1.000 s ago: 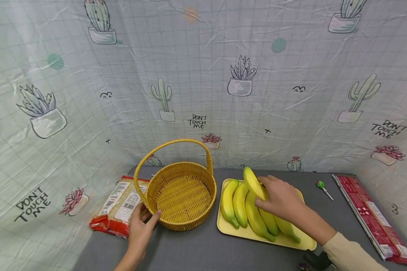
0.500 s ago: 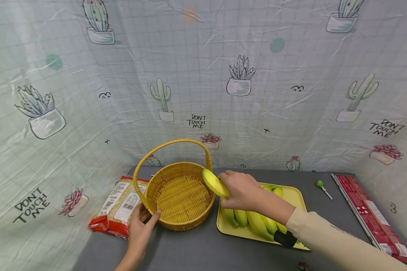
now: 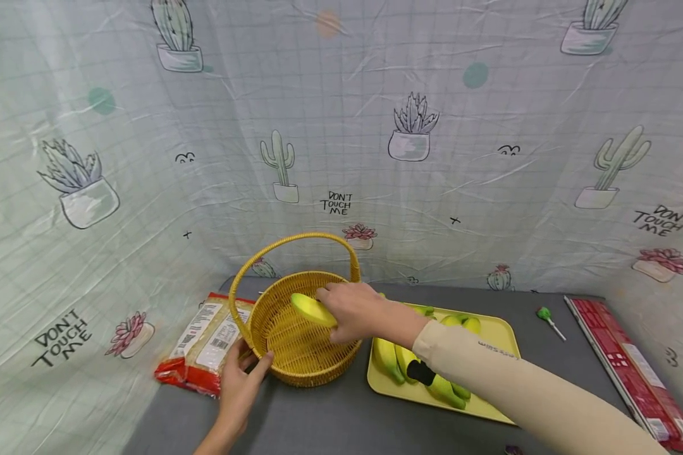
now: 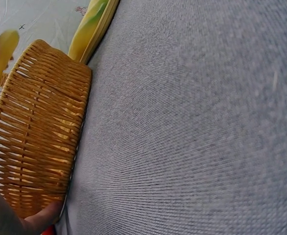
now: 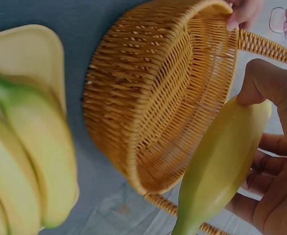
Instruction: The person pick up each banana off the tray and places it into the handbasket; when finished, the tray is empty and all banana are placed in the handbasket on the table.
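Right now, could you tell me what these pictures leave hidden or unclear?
- Head view: the right hand and sleeve cover most bananas on the yellow tray.
- Head view: print on the packet is too small to read.
- Left wrist view: the left hand is cut off at the corner.

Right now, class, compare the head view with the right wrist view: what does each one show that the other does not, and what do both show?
Only the head view shows the red packet, the lollipop, the long red box and the cactus backdrop. Only the right wrist view shows the right hand's fingers curled under the banana. Both show the right hand holding that banana over the wicker basket, the left hand at its rim, and the yellow tray of bananas.
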A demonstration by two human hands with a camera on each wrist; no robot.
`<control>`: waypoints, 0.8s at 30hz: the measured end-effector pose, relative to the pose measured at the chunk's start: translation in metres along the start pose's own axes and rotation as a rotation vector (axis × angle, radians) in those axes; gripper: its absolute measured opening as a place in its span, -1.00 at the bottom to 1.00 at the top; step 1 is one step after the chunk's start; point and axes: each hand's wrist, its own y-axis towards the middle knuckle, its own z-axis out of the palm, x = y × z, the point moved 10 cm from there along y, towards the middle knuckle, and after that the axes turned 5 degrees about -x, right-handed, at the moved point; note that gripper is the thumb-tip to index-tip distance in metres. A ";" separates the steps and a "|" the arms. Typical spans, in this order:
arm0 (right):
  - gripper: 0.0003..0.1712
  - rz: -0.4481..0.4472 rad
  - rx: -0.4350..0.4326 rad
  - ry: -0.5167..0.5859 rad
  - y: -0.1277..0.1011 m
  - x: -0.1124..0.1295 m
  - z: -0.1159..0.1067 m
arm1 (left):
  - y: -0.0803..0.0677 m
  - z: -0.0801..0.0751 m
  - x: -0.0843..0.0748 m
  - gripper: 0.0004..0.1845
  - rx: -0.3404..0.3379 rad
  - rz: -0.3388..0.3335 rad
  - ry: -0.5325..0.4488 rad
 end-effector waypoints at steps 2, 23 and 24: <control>-0.40 -0.016 0.020 -0.010 0.010 0.004 0.006 | 0.000 0.000 0.001 -0.24 0.002 -0.001 0.002; -0.36 0.027 0.277 0.094 0.065 0.011 0.073 | -0.001 -0.001 0.003 -0.17 0.006 -0.019 0.025; -0.38 0.033 0.290 0.105 0.065 0.011 0.076 | -0.001 -0.001 0.003 -0.18 0.004 -0.017 0.023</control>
